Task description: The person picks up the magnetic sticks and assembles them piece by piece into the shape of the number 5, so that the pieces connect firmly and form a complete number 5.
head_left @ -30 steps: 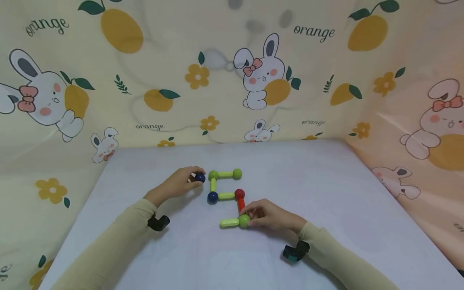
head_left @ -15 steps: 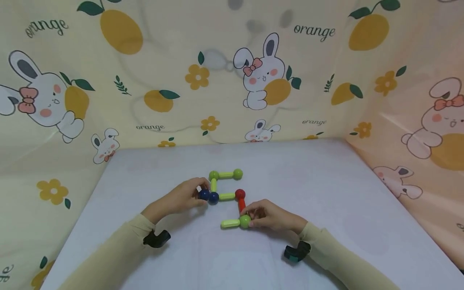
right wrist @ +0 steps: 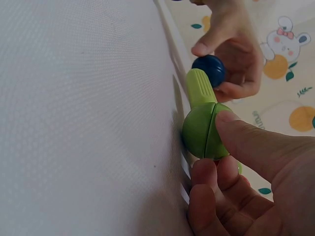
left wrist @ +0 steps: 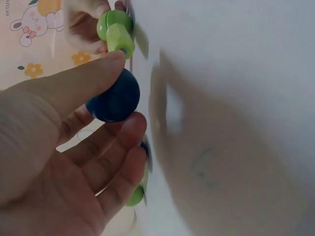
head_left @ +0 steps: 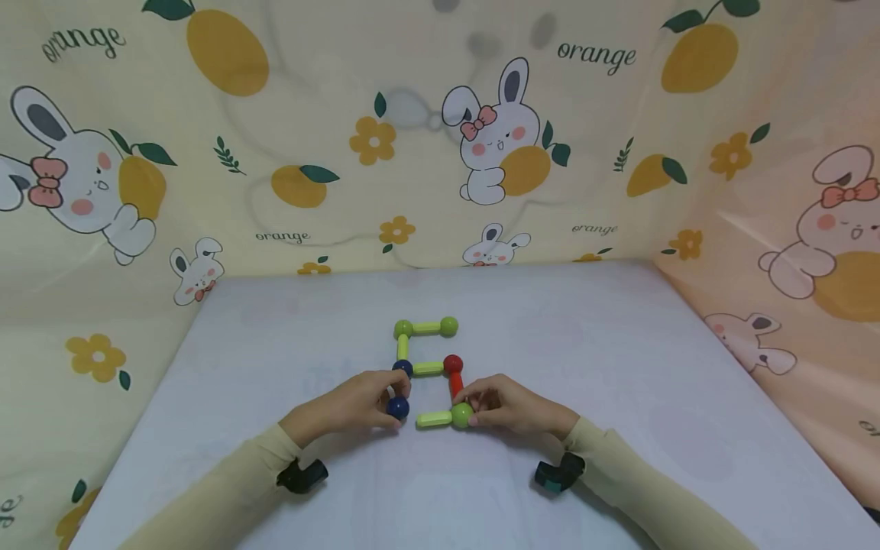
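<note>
My left hand pinches a dark blue ball between thumb and fingers, just left of the free end of a yellow-green rod. My right hand grips the green ball at that rod's other end. From this green ball a red rod runs up to a red ball. A second yellow-green rod joins the red ball to another dark blue ball, partly behind my left fingers. In the right wrist view the held blue ball overlaps the rod's tip.
Farther back, the chain goes on through an upright yellow-green rod to a green ball, then along a rod to an end green ball. All lies on a white table before a printed cloth.
My left hand has brought the dark blue ball nearer me, from beside the far green ball, past the other blue ball, to the near rod's end. My right hand keeps its grip.
</note>
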The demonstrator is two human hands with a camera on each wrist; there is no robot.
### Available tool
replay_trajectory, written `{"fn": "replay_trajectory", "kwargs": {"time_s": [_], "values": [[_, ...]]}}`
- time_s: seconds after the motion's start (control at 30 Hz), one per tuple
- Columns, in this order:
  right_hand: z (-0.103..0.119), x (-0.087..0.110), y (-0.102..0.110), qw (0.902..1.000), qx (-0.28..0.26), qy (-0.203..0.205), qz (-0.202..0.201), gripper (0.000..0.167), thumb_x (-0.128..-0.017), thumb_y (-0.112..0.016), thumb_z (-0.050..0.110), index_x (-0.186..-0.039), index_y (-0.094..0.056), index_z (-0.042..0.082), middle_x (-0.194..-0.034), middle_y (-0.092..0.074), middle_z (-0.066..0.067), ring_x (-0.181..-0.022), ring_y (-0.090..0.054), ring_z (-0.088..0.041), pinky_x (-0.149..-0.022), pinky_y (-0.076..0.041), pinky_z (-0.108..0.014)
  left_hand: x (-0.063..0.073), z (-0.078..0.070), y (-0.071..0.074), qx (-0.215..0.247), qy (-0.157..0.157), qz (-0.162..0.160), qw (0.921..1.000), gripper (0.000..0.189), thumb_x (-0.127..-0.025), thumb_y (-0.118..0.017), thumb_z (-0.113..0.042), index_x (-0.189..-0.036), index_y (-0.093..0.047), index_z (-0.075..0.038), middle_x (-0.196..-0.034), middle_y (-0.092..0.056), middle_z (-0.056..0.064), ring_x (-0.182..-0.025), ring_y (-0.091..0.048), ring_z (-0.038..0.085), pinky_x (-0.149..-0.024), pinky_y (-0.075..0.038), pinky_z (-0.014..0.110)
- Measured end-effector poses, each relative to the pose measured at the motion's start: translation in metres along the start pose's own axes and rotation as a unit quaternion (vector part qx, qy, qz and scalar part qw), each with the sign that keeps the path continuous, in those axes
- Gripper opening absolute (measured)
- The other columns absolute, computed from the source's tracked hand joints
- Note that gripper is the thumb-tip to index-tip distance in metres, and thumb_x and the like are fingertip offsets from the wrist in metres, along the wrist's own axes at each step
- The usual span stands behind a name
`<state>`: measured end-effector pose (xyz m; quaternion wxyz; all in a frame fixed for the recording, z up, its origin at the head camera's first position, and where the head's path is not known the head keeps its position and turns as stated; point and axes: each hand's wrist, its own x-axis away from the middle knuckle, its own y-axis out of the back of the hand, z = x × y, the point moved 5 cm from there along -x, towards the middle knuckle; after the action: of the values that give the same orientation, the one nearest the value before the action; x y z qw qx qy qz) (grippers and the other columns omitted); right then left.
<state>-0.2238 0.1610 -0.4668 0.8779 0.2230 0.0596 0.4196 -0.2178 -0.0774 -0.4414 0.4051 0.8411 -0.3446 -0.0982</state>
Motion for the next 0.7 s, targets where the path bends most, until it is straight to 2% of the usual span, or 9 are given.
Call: {"fn": "replay_trajectory", "kwargs": {"time_s": [0.23, 0.43, 0.7], "values": [[-0.001, 0.000, 0.001, 1.0000, -0.002, 0.002, 0.000, 0.033, -0.093, -0.072, 0.011, -0.125, -0.068, 0.005, -0.093, -0.061, -0.004, -0.080, -0.054, -0.007, -0.070, -0.047, -0.018, 0.000, -0.005, -0.011, 0.008, 0.001, 0.023, 0.9997, 0.036, -0.079, -0.087, -0.017, -0.101, -0.058, -0.018, -0.096, -0.063, -0.004, -0.084, -0.058, 0.008, -0.074, -0.050, 0.021], [-0.002, 0.000, 0.001, 1.0000, -0.004, 0.006, 0.000, 0.033, -0.093, -0.072, 0.011, -0.125, -0.068, 0.005, -0.093, -0.061, -0.005, -0.079, -0.053, -0.007, -0.070, -0.046, -0.018, 0.000, -0.007, -0.013, 0.009, 0.016, 0.018, 0.9997, 0.036, -0.080, -0.087, -0.018, -0.101, -0.058, -0.020, -0.095, -0.063, -0.005, -0.084, -0.058, 0.010, -0.073, -0.050, 0.022], [-0.002, -0.001, 0.000, 1.0000, -0.007, 0.005, 0.000, 0.033, -0.093, -0.072, 0.012, -0.125, -0.068, 0.006, -0.093, -0.061, -0.004, -0.080, -0.053, -0.007, -0.071, -0.048, -0.019, -0.001, -0.003, -0.015, 0.011, 0.023, 0.015, 0.9996, 0.036, -0.081, -0.086, -0.019, -0.103, -0.058, -0.021, -0.095, -0.062, -0.005, -0.083, -0.057, 0.012, -0.072, -0.048, 0.024]]}}
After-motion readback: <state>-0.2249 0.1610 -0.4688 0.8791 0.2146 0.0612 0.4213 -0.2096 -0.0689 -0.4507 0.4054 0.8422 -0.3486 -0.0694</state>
